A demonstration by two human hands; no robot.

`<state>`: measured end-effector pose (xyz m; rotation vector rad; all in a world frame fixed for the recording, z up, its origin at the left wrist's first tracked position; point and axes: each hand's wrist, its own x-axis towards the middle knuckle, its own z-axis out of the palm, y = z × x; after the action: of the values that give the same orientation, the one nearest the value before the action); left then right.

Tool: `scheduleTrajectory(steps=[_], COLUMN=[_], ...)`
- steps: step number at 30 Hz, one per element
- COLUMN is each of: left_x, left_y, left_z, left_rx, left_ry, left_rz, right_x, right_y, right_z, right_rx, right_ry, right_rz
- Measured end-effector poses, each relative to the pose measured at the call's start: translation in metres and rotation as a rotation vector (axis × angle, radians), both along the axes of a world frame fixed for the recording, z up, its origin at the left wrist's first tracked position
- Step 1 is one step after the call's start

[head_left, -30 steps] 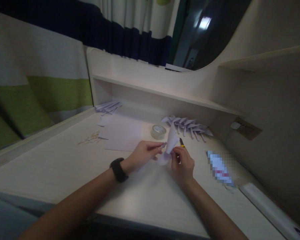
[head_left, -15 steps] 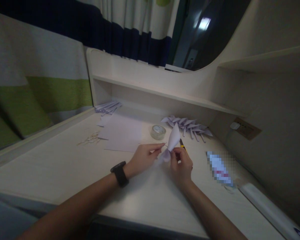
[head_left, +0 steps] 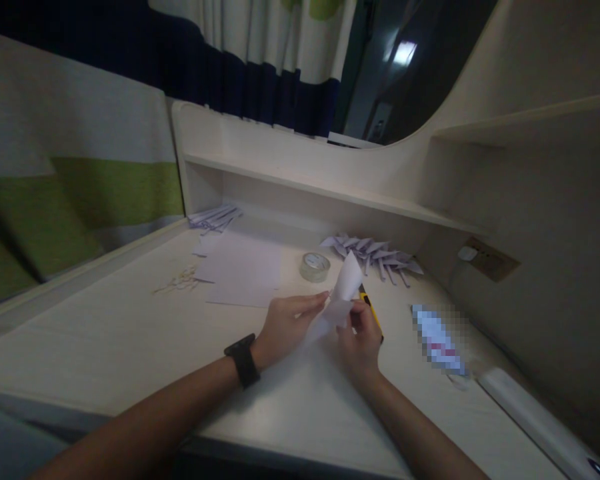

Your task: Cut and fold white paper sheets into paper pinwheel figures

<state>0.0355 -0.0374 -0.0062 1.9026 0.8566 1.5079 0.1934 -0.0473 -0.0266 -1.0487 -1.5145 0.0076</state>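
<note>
A: Now, taking the roll of clear tape [head_left: 315, 267] as our marker and going left to right, what do we have?

B: Far left of the tape, by the shelf's end, a small heap of folded pale paper pieces [head_left: 215, 217]. Nearer us, some thin scraps [head_left: 180, 280], then flat sheets of paper [head_left: 243, 270] just left of the tape.

A: And our hands?

B: Both are in front of the tape, over the desk [head_left: 105, 347]. Our left hand [head_left: 285, 327], with a black watch [head_left: 243, 360] at the wrist, has its fingers stretched out nearly flat against the lower part of the folded paper piece [head_left: 341, 300]; the thumb is hidden, so we cannot tell whether it pinches. Our right hand [head_left: 360, 337] is curled, fingertips closed on the piece's lower right edge.

A: So the piece is off the desk?

B: Its pointed end stands up between our hands, just right of the tape; whether the lower flap touches the desk we cannot tell.

A: How would it handle?

B: We judge it very light, thin and easily creased, stiffer along its folds. Taking it by the folded edges near the base seems safest; the free tip would bend.

A: Further right?

B: A yellow-handled cutter [head_left: 373, 313] behind our right hand, a row of folded paper shapes [head_left: 375, 252] right of the tape, and a blurred packet [head_left: 437, 337].
</note>
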Motion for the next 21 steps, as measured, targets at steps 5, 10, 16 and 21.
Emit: scheduleTrajectory(steps=[5,10,16,21], left_x=[-0.002,-0.004,-0.006,0.000], left_y=[-0.002,-0.002,-0.001,-0.003], left_z=[0.004,0.004,0.001,0.001], left_rx=[-0.045,0.058,0.293,0.096], left_ry=[-0.014,0.043,0.136,0.054], left_rz=[-0.039,-0.001,0.007,0.096], right_x=[0.009,-0.003,-0.018,-0.011], right_y=[0.003,-0.001,-0.006,-0.005], right_z=[0.001,0.003,0.008,0.010], right_rx=[0.231,-0.037,-0.353,-0.234], right_ry=[-0.241,0.060,0.385,0.311], right_rz=[-0.010,0.050,0.275,0.206])
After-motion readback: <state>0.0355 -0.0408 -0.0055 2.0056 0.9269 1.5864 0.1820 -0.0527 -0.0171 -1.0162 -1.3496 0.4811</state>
